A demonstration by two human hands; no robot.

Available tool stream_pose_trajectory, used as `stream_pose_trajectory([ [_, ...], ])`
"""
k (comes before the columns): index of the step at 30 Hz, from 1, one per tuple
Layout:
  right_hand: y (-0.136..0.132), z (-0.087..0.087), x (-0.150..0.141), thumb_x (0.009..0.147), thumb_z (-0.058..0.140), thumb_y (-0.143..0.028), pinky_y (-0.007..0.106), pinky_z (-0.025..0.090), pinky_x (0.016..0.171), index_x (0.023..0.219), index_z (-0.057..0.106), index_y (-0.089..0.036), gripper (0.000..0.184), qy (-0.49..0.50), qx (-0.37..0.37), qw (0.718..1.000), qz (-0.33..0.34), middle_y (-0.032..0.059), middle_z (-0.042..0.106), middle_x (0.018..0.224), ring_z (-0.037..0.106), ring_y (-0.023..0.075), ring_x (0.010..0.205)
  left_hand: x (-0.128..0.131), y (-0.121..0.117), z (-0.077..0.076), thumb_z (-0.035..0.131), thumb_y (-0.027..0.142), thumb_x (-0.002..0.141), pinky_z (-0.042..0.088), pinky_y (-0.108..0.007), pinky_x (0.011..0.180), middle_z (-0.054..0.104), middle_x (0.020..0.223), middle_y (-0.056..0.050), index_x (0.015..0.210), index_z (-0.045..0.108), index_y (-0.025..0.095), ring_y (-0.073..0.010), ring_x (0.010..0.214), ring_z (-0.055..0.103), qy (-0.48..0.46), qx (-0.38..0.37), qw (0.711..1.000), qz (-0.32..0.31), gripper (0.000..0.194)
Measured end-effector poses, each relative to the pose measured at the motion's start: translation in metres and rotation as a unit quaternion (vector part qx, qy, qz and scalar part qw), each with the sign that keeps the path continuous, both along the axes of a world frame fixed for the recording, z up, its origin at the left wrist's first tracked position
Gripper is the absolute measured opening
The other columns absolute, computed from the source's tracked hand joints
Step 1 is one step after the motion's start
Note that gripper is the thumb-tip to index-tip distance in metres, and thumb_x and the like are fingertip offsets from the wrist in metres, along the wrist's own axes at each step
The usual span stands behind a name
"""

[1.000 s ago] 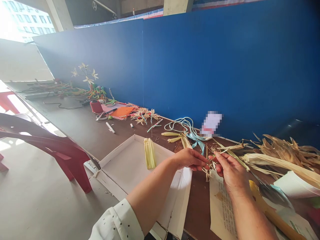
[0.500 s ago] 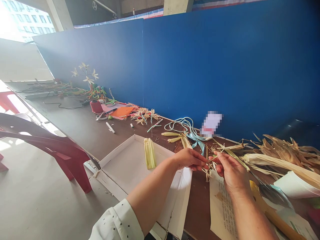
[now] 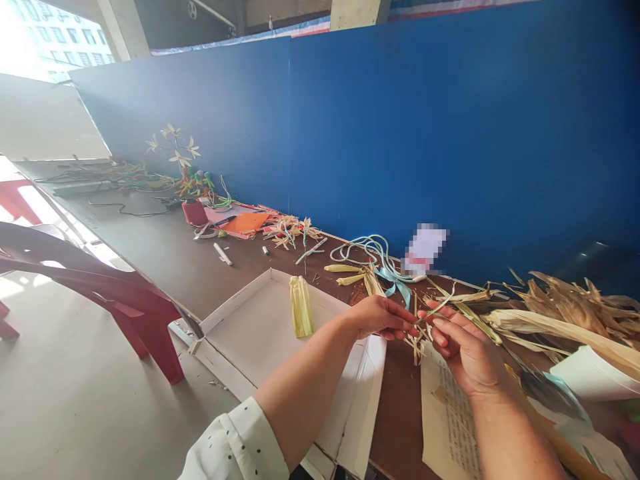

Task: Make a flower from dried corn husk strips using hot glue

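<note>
My left hand point(image 3: 383, 317) is pinched closed on one end of a thin strip of corn husk point(image 3: 441, 305), just past the right rim of a white cardboard box lid point(image 3: 235, 347). Facing it, my right hand point(image 3: 463, 343) has its fingers closed around the same strip, whose pale free end curls upward. Small husk scraps point(image 3: 415, 347) lie below the fingertips. A flat, pleated yellow-green husk piece point(image 3: 301, 307) rests in the lid. Behind my hands are pale yellow husk bundles point(image 3: 350, 272) and a light blue ribbon point(image 3: 397, 285).
Dry husks point(image 3: 575, 300) and a white cup point(image 3: 595, 373) stand at the right, beside a printed sheet point(image 3: 445, 413). Blue cord point(image 3: 370, 248), husk flowers point(image 3: 290, 230), red thread point(image 3: 194, 212) and orange paper point(image 3: 245, 223) line the blue partition point(image 3: 425, 133). A red chair point(image 3: 140, 313) stands left.
My right hand has turned slightly and its fingers have shifted along the strip, whose free end now arcs up to the right. My left hand has hardly moved.
</note>
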State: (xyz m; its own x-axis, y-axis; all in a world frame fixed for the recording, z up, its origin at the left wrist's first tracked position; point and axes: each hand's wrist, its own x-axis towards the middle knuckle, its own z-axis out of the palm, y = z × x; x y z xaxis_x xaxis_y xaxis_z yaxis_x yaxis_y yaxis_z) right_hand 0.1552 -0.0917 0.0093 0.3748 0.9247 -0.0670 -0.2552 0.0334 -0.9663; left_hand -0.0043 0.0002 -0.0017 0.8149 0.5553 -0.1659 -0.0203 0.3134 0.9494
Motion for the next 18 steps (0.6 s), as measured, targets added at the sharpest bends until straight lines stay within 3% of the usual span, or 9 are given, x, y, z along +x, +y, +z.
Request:
stream_pose_trajectory([
  [12, 0.0008, 0.0006, -0.0029, 0.056, 0.083, -0.036, 0.015, 0.027, 0.038, 0.089, 0.074, -0.023, 0.036, -0.02, -0.021, 0.999, -0.021, 0.0008, 0.065, 0.084, 0.039, 0.0039, 0.052, 0.001, 0.0023, -0.0037, 0.077, 0.024, 0.064, 0.038, -0.019, 0.052, 0.069, 0.083, -0.005, 0.093, 0.07, 0.013, -0.0061, 0.059, 0.056, -0.022, -0.009, 1.0, 0.01, 0.032],
  [18, 0.0009, -0.0003, -0.0071, 0.056, 0.082, -0.037, 0.018, 0.025, 0.038, 0.087, 0.075, -0.022, 0.035, -0.05, -0.038, 0.998, 0.0, -0.0004, 0.059, 0.069, 0.036, 0.0054, 0.05, -0.0002, 0.0018, -0.0005, 0.078, 0.023, 0.061, 0.036, -0.017, 0.05, 0.069, 0.085, -0.007, 0.094, 0.07, 0.012, -0.005, 0.058, 0.055, -0.038, -0.046, 0.998, 0.008, 0.036],
])
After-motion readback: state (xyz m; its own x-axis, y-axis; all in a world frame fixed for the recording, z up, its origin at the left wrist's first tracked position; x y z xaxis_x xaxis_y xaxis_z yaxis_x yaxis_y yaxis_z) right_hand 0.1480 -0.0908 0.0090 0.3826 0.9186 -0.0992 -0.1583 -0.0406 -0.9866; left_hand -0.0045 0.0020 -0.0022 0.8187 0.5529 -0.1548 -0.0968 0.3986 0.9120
